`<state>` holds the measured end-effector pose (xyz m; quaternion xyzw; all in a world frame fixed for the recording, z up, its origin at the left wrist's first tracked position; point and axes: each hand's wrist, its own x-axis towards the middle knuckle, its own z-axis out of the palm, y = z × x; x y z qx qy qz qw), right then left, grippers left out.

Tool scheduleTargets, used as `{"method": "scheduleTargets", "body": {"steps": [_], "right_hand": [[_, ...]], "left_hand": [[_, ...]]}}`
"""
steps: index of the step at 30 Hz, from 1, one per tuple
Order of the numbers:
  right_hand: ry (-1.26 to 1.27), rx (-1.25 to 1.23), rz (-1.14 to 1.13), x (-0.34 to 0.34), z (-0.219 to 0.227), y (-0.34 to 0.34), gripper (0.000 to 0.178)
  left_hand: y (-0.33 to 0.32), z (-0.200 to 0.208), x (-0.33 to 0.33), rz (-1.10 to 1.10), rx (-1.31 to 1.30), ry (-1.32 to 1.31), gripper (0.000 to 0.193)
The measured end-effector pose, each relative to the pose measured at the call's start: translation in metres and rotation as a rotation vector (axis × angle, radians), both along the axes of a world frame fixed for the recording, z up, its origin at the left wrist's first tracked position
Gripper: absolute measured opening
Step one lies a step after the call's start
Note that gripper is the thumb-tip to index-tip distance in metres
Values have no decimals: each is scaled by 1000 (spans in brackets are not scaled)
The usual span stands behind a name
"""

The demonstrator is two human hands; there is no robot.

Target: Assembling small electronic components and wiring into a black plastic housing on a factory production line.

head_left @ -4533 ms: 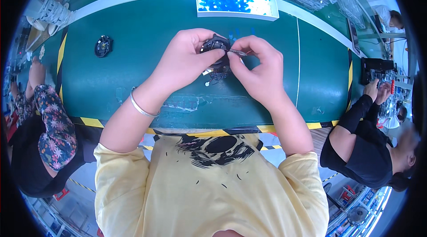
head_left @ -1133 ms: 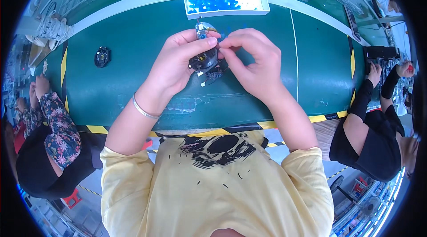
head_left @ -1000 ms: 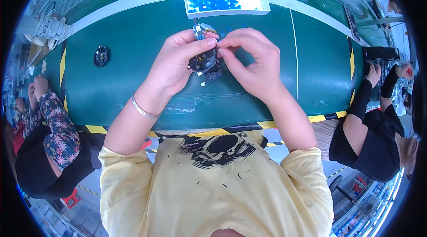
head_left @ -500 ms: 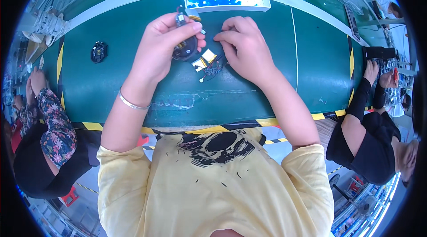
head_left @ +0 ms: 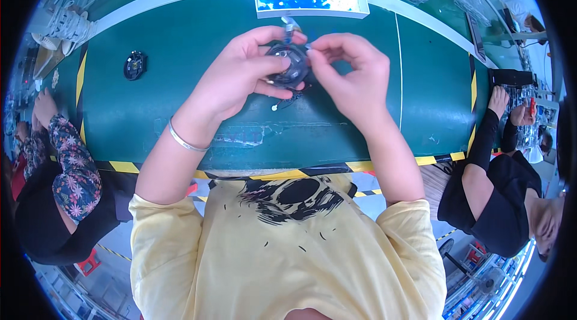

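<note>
A round black electronic housing (head_left: 294,70) with parts inside is in my left hand (head_left: 240,70), gripped between thumb and fingers above the table. At its top a small silvery and yellowish piece (head_left: 291,23) sticks up, blurred. My right hand (head_left: 356,73) is closed in a pinch at the housing's right edge. A tiny pale bit shows at its fingertips, too small to name. Below the housing, a small tangle of dark wires (head_left: 290,102) with a round white end lies on the table, partly hidden by the housing and my left hand.
Another round black housing (head_left: 135,66) lies on the green table (head_left: 168,109) to the left. A white box (head_left: 312,15) of small blue pieces stands at the far side. Striped tape (head_left: 288,174) runs along the front edge. Co-workers' arms (head_left: 75,164) are at both sides.
My left hand has moved right with the housing, turning it. My right hand has risen slightly and shifted right; its fingertips now meet the housing's edge. The pale yellow-edged pieces near the wires are now hidden.
</note>
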<state>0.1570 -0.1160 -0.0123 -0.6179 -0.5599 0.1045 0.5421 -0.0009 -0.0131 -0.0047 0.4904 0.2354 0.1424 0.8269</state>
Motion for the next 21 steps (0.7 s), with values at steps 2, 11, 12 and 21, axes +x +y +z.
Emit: {"method": "scheduleTargets", "body": {"steps": [2, 11, 12, 21], "right_hand": [[120, -34, 4, 6, -2, -1, 11], [-239, 106, -29, -9, 0, 0, 14], [-241, 105, -26, -9, -1, 1, 14], [-341, 226, -38, -9, -6, 6, 14]], "left_hand": [[-2, 1, 0, -26, 41, -3, 35], [-18, -3, 5, 159, 65, -44, 30], [-19, -2, 5, 164, 75, -60, 29], [-29, -4, 6, 209, 189, -91, 27]]}}
